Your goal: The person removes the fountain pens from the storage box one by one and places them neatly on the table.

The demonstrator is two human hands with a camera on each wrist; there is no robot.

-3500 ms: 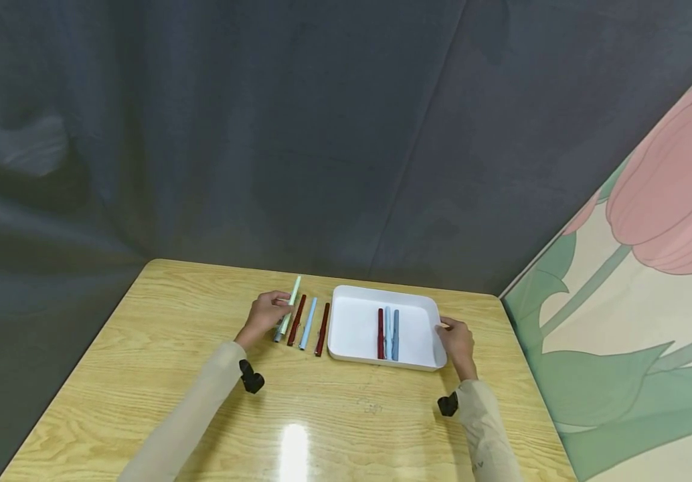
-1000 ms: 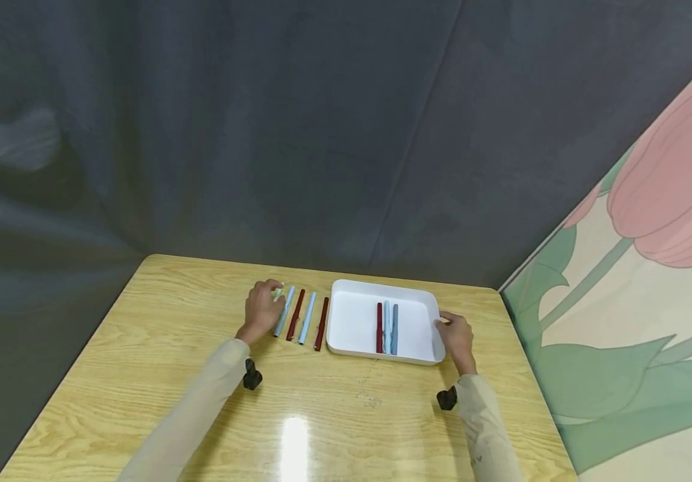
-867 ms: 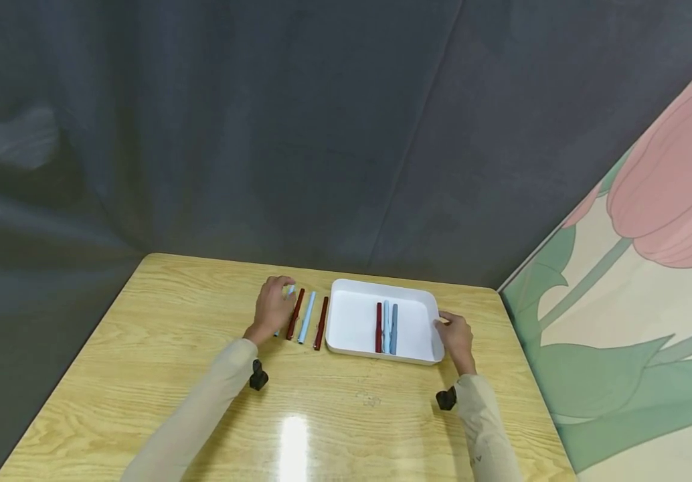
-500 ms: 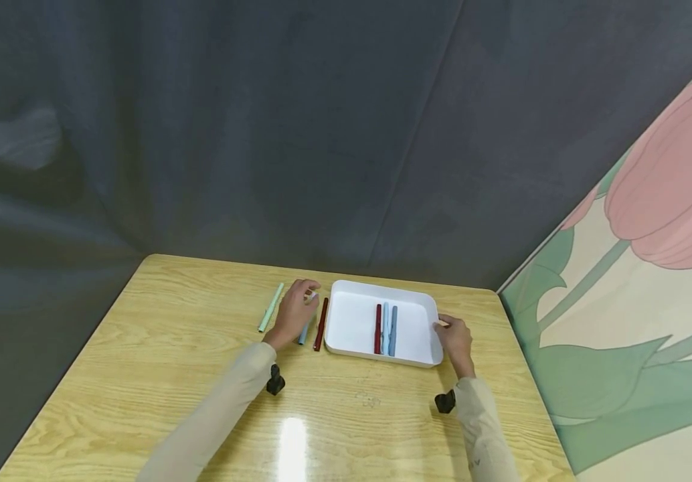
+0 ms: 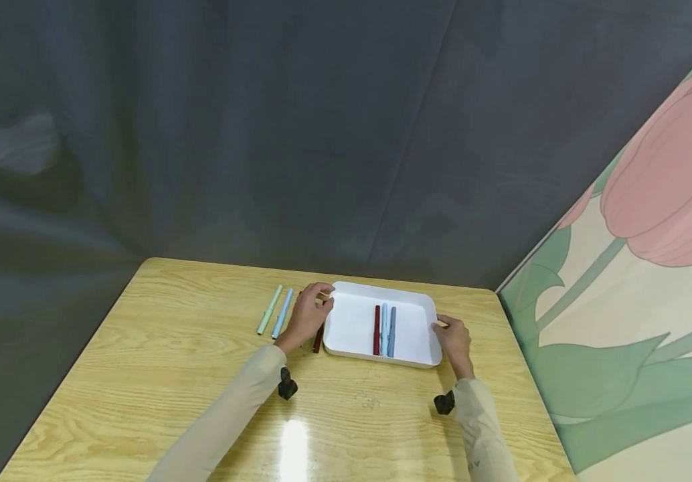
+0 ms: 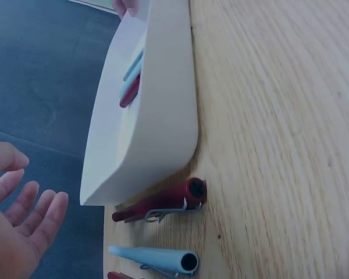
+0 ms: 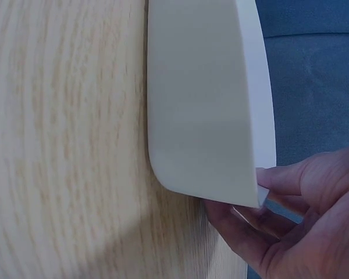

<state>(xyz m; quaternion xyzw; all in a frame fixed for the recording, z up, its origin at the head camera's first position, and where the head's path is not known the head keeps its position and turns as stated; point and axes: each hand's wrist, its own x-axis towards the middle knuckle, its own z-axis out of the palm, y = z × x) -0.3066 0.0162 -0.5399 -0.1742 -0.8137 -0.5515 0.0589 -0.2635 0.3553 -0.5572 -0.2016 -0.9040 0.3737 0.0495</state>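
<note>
Rightward goes the bare left hand point(image 5: 308, 314) since half a second ago, passing from above the loose pens to the near-left edge of the white, rectangular, plastic-looking tray point(image 5: 349, 327), and uncovering a slim light-blue pen point(image 5: 282, 313) on the wood-grain table point(image 5: 346, 415). Its fingers are loosely bent and parted, holding nothing; the left wrist view shows them in the air, apart from the tray. Meanwhile the bare right hand point(image 5: 456, 341) stays put, thumb and fingers pinching the tray's right wall.

As for progress, three pens lie side by side inside the tray: one dark-red point(image 5: 376, 330), one pale-blue point(image 5: 385, 330), one grey-blue point(image 5: 391, 332). Five lie outside: a slim pale-green pen point(image 5: 270, 310), the light-blue one, and, partly hidden by the left hand, a clipped dark-red pen point(image 6: 163, 200) just beside the tray, a second light-blue pen point(image 6: 157, 257) and another dark-red pen point(image 6: 119, 275). Filling the tray looks less than half done, if all belong there.
</note>
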